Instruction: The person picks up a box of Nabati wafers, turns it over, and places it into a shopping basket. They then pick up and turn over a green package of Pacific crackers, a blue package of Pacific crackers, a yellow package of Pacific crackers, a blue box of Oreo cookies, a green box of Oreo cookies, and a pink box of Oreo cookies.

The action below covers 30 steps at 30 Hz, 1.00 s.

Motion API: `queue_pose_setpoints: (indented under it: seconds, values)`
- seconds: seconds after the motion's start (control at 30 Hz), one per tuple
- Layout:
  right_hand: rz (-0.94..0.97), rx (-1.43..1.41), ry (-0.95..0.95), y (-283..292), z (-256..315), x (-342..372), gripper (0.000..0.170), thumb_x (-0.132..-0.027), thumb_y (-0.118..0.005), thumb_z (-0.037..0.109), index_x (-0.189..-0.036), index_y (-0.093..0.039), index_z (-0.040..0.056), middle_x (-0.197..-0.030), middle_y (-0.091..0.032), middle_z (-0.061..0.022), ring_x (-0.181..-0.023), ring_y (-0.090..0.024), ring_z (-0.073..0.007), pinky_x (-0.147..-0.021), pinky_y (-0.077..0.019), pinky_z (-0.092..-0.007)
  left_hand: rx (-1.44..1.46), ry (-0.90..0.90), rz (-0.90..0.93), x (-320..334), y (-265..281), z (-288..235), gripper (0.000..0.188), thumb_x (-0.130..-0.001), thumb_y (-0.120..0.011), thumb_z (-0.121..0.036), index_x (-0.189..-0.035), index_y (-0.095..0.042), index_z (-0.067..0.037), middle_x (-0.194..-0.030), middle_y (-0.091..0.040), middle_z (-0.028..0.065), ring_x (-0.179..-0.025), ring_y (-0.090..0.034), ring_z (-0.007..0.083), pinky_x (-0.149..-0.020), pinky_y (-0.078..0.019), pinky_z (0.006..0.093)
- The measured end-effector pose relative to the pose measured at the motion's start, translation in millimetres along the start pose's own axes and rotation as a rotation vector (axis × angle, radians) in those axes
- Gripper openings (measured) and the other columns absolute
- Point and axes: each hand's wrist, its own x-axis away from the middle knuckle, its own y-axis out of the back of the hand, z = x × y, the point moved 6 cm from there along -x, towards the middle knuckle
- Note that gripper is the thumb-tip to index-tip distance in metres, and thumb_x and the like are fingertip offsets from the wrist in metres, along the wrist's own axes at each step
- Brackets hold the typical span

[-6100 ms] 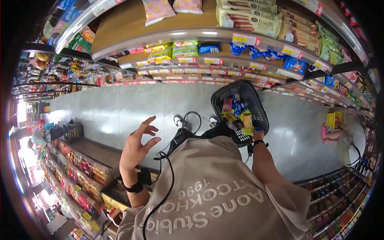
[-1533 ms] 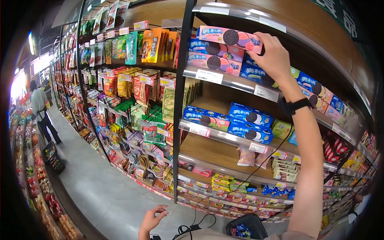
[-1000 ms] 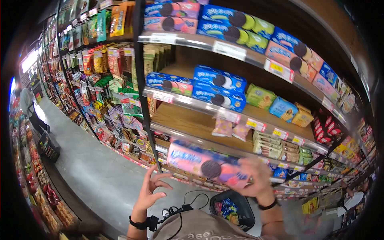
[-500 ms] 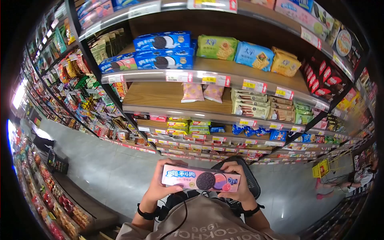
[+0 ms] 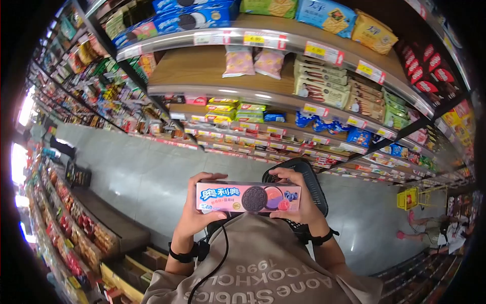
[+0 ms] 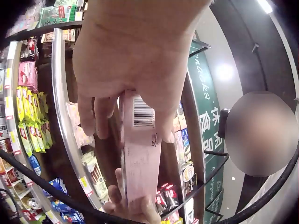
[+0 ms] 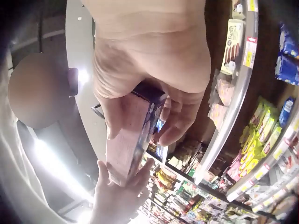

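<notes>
Both hands hold a pink Oreo cookie box level in front of the shirt in the head view, its printed front facing up. My left hand grips the left end, thumb along the near edge and fingers at the far side. The right end sits in my right hand the same way. A pale side panel with a barcode shows in the left wrist view. In the right wrist view a dark end of the box lies against the right palm. Behind the right hand stands a black shopping basket, partly hidden.
Shelves ahead carry pink snack bags, Franzzi packs and blue Oreo boxes. Grey floor runs along the aisle. Packaged-food racks stand at left. Another person and a yellow basket are at right.
The right hand took the cookie box off the upper shelf and brought it down. The left hand, free before, took its other end. The head view has tipped further down.
</notes>
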Motion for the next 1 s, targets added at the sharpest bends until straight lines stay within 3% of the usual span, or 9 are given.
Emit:
queue_pose_setpoints:
  seconds: [0.03, 0.13, 0.17, 0.3, 0.5, 0.67, 0.77, 0.9, 1.0]
  values:
    - [0.038, 0.036, 0.035, -2, 1, -4, 0.091, -0.064, -0.098, 0.021, -0.135, -0.043, 0.0064, -0.142, -0.051, -0.0214, -0.134, -0.049, -0.0321, -0.108, -0.0406, -0.0424, -0.112, -0.033, 0.008, 5, 7, 2, 0.106, -0.070, -0.095, -0.016, -0.150, -0.026, -0.007, -0.156, -0.037, 0.0256, -0.128, -0.057, 0.0277, -0.109, -0.0465, 0.0428]
    - [0.051, -0.099, 0.056, -5, -7, -10, 0.090, -0.066, -0.097, 0.017, -0.139, -0.044, 0.0075, -0.148, -0.048, -0.0168, -0.139, -0.045, -0.0295, -0.113, -0.0355, -0.0420, -0.072, -0.061, -0.083, 11, -1, -7, 0.116, -0.068, -0.097, -0.019, -0.156, -0.022, -0.008, -0.164, -0.024, 0.0262, -0.131, -0.056, 0.0315, -0.110, -0.0449, 0.0447]
    - [0.055, -0.135, 0.076, -4, -5, -13, 0.089, -0.067, -0.096, 0.015, -0.139, -0.044, 0.0073, -0.147, -0.048, -0.0173, -0.140, -0.043, -0.0299, -0.114, -0.0347, -0.0424, -0.043, -0.045, -0.088, 10, -3, -6, 0.127, -0.066, -0.098, -0.023, -0.161, -0.014, -0.009, -0.168, -0.013, 0.0247, -0.137, -0.050, 0.0365, -0.112, -0.0433, 0.0474]
    - [0.059, -0.126, 0.063, -2, -5, -11, 0.088, -0.068, -0.093, 0.011, -0.140, -0.042, 0.0065, -0.147, -0.048, -0.0183, -0.141, -0.043, -0.0314, -0.115, -0.0347, -0.0431, -0.110, -0.113, -0.095, 7, 0, 1, 0.140, -0.061, -0.100, -0.028, -0.163, -0.006, -0.009, -0.170, -0.004, 0.0221, -0.145, -0.039, 0.0406, -0.117, -0.0370, 0.0525]
    - [0.026, -0.052, 0.099, -15, -4, -7, 0.090, -0.067, -0.095, 0.013, -0.140, -0.042, 0.0064, -0.146, -0.047, -0.0189, -0.140, -0.043, -0.0319, -0.116, -0.0333, -0.0446, -0.231, -0.174, -0.107, 7, 7, -8, 0.140, -0.062, -0.099, -0.029, -0.163, -0.005, -0.006, -0.170, -0.004, 0.0201, -0.147, -0.037, 0.0384, -0.123, -0.0272, 0.0533]
    - [0.049, -0.127, 0.018, -18, -15, -9, 0.085, -0.067, -0.096, 0.015, -0.134, -0.045, 0.0045, -0.138, -0.053, -0.0176, -0.129, -0.053, -0.0282, -0.110, -0.0419, -0.0403, -0.263, -0.138, -0.111, 8, 10, -8, 0.125, -0.063, -0.099, -0.028, -0.158, -0.021, -0.005, -0.169, -0.010, 0.0222, -0.146, -0.039, 0.0362, -0.123, -0.0269, 0.0510]
    - [0.089, -0.167, -0.037, -19, -17, -13, 0.077, -0.068, -0.096, 0.016, -0.128, -0.049, 0.0027, -0.128, -0.059, -0.0150, -0.119, -0.059, -0.0237, -0.102, -0.0471, -0.0364, -0.377, -0.119, -0.094, 10, 23, -13, 0.097, -0.060, -0.100, -0.027, -0.137, -0.046, -0.003, -0.165, -0.024, 0.0258, -0.136, -0.050, 0.0377, -0.118, -0.0344, 0.0514]
    - [0.097, -0.205, -0.064, -32, -9, -22, 0.068, -0.070, -0.095, 0.016, -0.121, -0.052, 0.0010, -0.114, -0.061, -0.0108, -0.107, -0.062, -0.0201, -0.095, -0.0485, -0.0330, -0.429, -0.157, 0.030, 11, 39, -21, 0.109, -0.056, -0.100, -0.040, -0.140, -0.041, -0.003, -0.155, -0.037, 0.0275, -0.127, -0.058, 0.0411, -0.103, -0.0503, 0.0487]
    - [0.092, -0.221, -0.060, -36, -13, -21, 0.067, -0.071, -0.093, 0.015, -0.121, -0.052, 0.0009, -0.114, -0.061, -0.0112, -0.106, -0.062, -0.0202, -0.094, -0.0484, -0.0324, -0.188, -0.062, -0.132, 16, 26, -17, 0.111, -0.054, -0.102, -0.032, -0.143, -0.040, -0.008, -0.158, -0.035, 0.0248, -0.134, -0.053, 0.0385, -0.104, -0.0501, 0.0471]
